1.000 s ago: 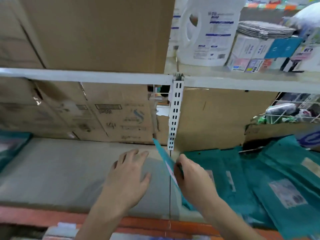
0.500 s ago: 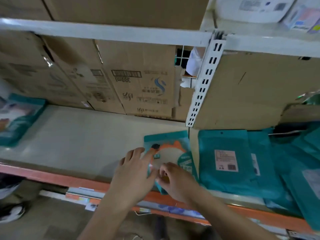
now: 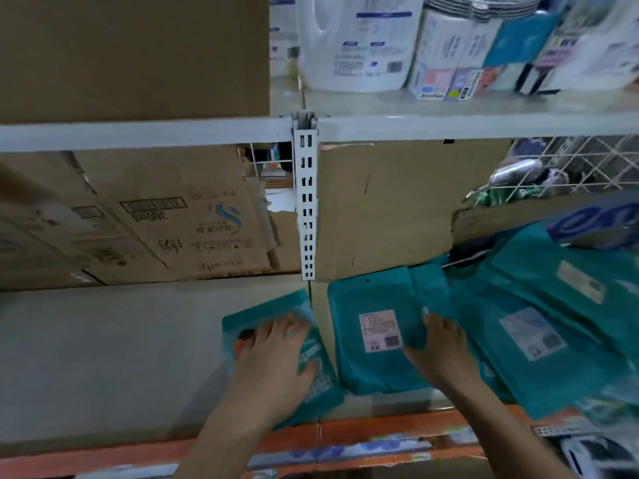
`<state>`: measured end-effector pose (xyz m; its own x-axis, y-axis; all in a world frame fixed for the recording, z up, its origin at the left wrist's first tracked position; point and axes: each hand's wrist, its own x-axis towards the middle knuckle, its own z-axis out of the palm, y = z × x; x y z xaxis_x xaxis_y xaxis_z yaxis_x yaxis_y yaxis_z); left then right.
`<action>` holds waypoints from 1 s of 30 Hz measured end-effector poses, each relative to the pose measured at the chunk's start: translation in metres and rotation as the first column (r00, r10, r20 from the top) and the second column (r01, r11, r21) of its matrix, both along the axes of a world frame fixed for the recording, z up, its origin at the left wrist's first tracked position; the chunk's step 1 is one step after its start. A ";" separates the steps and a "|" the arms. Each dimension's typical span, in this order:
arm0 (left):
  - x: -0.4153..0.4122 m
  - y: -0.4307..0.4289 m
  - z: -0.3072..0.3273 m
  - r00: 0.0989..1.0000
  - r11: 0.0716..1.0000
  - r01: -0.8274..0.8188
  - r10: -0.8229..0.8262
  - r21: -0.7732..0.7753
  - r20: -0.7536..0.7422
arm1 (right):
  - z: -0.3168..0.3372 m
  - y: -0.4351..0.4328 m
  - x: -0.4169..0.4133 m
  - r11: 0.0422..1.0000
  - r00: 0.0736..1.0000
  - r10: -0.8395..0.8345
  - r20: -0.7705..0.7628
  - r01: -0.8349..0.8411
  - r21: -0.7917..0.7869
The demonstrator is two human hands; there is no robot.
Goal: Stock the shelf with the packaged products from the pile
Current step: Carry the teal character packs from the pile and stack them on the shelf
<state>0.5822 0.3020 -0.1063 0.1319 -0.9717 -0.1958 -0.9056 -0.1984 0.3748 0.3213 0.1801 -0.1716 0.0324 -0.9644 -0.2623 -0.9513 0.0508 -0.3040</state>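
**Two hands, two jobs: seat one packet, take the next**

Head view. The left hand [image 3: 273, 357] lies flat, fingers straight and spread. It presses on a teal packet [image 3: 268, 307] that rests face up on the grey shelf [image 3: 103, 357], just left of the white slotted upright [image 3: 306, 209]. The packet sits skewed, with its near corner close to the orange front rail [image 3: 363, 430]. The right hand [image 3: 441, 347] is on the pile of teal packets [image 3: 553, 305] to the right of the upright. It covers the right edge of the labelled packet [image 3: 363, 371], which lies on top with its white sticker up. The fingers look bent there, but blur hides whether they grip the edge or only rest on it, so I cannot tell.

The step appears to be settling the placed packet while reaching for the next one. To do it well:

- **Left hand:** keep the palm flat and slide the packet rather than lifting it. Turn it square to the rail, then push it back towards the cardboard boxes [image 3: 155, 219] so nothing hangs over the front.
- **Right hand:** take only the top packet, pinched at one edge. The packets look thin and slick and they overlap, so a careless pull could bring two at once or drag the heap forward.

Most of the pile is still unplaced, so the task looks to be at an early stage.
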 end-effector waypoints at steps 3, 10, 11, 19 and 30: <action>-0.008 -0.008 -0.001 1.000 1.000 -0.004 0.004 0.023 0.015 | -0.001 -0.007 0.001 0.998 0.999 -0.021 0.025 0.022 -0.057; -0.020 -0.012 0.012 0.994 0.997 -0.062 0.057 0.054 0.097 | -0.009 -0.025 0.008 0.999 0.981 -0.020 0.191 0.012 0.042; -0.020 -0.011 0.013 0.993 0.996 -0.070 0.065 0.048 0.099 | -0.010 -0.027 0.009 0.998 0.977 -0.029 0.211 0.016 0.064; -0.006 -0.016 0.023 0.996 0.996 -0.030 0.023 0.083 0.087 | -0.010 -0.039 0.008 0.972 0.937 -0.162 0.308 0.099 0.212; 0.048 -0.005 0.020 0.999 0.998 0.034 -0.036 0.050 0.038 | 0.056 -0.021 0.024 0.961 0.855 -0.276 0.438 0.255 0.108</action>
